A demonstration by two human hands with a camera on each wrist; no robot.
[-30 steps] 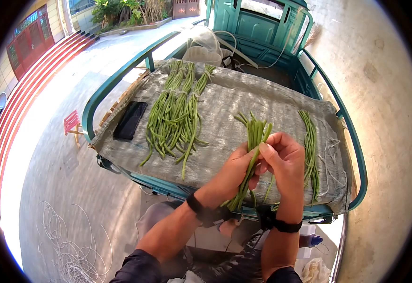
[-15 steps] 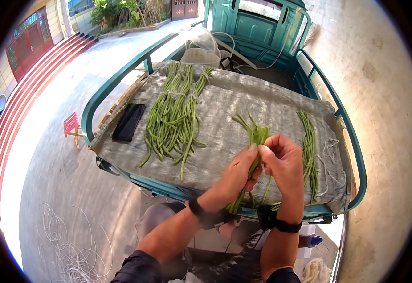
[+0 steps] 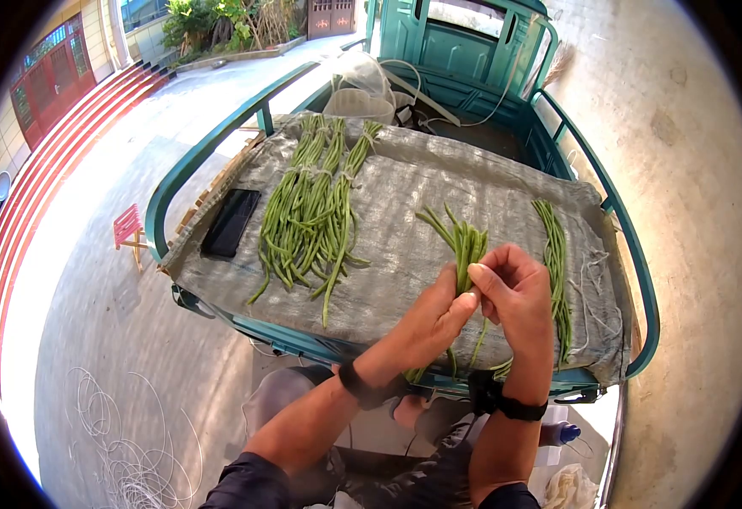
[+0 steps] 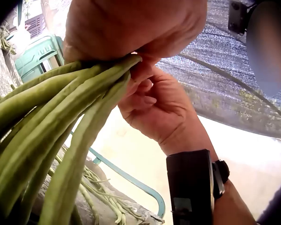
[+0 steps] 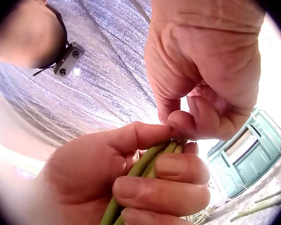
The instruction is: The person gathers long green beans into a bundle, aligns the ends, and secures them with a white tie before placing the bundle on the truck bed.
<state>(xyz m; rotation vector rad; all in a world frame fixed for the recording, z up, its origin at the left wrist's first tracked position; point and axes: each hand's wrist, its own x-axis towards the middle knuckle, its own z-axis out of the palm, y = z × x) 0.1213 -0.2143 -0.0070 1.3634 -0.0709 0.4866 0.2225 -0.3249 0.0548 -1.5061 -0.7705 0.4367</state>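
In the head view my left hand [image 3: 430,327] grips a bunch of green long beans [image 3: 467,250], whose ends fan out above the fingers. My right hand [image 3: 517,293] is curled close beside it, thumb and forefinger pinching at the bunch's side. The right wrist view has the left hand [image 5: 107,159] wrapped round the beans [image 5: 147,161], with the fingertips of the right hand [image 5: 206,70] meeting its thumb at the bean ends. Seen from the left wrist, thick bean pods [image 4: 61,112] run out from under the palm. Part of the pinch is hidden.
Tied bean bundles [image 3: 311,204] lie on the grey woven sheet [image 3: 396,220] at left, near a black phone [image 3: 231,222]. A loose row of beans [image 3: 555,271] and white strings [image 3: 591,297] lie at right. Green rails [image 3: 630,246] flank the cart bed; a plastic tub [image 3: 361,103] stands behind.
My left thumb has slid down the bunch and now points toward the right hand. More of the bean ends show above the fingers. The right hand stays pinching beside them.
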